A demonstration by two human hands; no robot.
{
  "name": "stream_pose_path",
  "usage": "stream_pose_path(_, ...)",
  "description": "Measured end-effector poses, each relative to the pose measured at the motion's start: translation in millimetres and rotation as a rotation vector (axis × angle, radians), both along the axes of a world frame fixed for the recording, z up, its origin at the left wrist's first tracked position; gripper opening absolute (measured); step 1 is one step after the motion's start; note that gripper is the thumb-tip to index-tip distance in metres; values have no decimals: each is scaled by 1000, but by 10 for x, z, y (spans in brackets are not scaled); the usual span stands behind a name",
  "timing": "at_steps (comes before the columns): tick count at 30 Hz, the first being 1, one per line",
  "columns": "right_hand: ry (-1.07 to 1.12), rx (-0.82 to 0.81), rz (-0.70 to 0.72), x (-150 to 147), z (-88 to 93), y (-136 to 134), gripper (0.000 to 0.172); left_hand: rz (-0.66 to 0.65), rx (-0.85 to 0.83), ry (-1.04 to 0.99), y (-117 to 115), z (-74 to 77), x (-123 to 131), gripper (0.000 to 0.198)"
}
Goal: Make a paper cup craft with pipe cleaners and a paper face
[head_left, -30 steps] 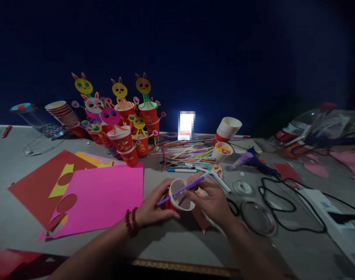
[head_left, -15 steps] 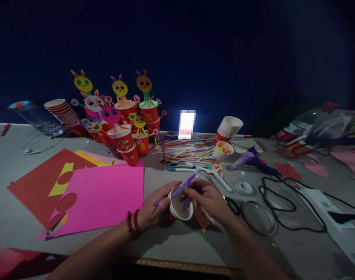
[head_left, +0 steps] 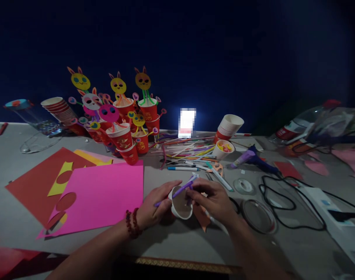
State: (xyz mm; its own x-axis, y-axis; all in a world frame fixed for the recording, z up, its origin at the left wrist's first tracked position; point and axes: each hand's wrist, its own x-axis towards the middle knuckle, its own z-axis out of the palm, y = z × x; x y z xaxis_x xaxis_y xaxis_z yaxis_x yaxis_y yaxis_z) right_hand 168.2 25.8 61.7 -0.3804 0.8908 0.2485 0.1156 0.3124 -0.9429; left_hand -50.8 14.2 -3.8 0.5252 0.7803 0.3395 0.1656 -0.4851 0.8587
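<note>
My left hand (head_left: pixel 158 202) is wrapped round the side of a paper cup (head_left: pixel 181 212), white inside and tilted so that its mouth faces me. A thin purple straw-like stick (head_left: pixel 180 190) slants across the cup's mouth, its lower end poking out by my left thumb. With fingers pinched at the right of the rim, my right hand (head_left: pixel 211 196) grips a purple piece there. The far end of the stick looks pale. How the purple pieces join is hidden by my fingers. An orange paper scrap (head_left: pixel 201 219) lies beneath my right hand.
Pink paper (head_left: pixel 107 194) and red paper (head_left: pixel 34 182) lie left. Behind them stand red cups with paper bunny faces (head_left: pixel 119 136). Ahead are a pile of thin coloured sticks (head_left: pixel 189 149), a blue marker (head_left: pixel 181 168) and stacked cups (head_left: pixel 231 124). Tape rolls (head_left: pixel 244 186) and a black cable (head_left: pixel 294 206) are right.
My right hand has shifted slightly and its fingers have closed in at the cup's rim. The purple stick's upper end has dropped a little. My left hand keeps its hold on the cup.
</note>
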Motion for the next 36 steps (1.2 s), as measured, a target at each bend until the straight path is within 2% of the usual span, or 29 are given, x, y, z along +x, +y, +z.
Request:
stream_pose_path(10,-115,14,38,22,-46,4,19,2,16,14,5,38,-7,52)
stream_pose_path(14,-258,135,22,24,-90,15,23,-36,9,1,2,39,7,51)
stream_pose_path(18,-274,226,37,19,-101,15,27,-3,-55,-34,-15,36,9,50)
stream_pose_path(27,-314,250,1,-27,-99,43,31,86,-259,-254,-11,30,70,55)
stream_pose_path(29,-277,207,-27,-33,-95,47,30,78,-332,-287,-1,26,104,56)
stream_pose_path(32,-109,83,-123,-28,-91,42,27,69,-408,-289,-4,22,134,55)
stream_pose_path(36,64,-21,-202,-26,-73,27,15,-95,-482,-336,-33,14,134,70)
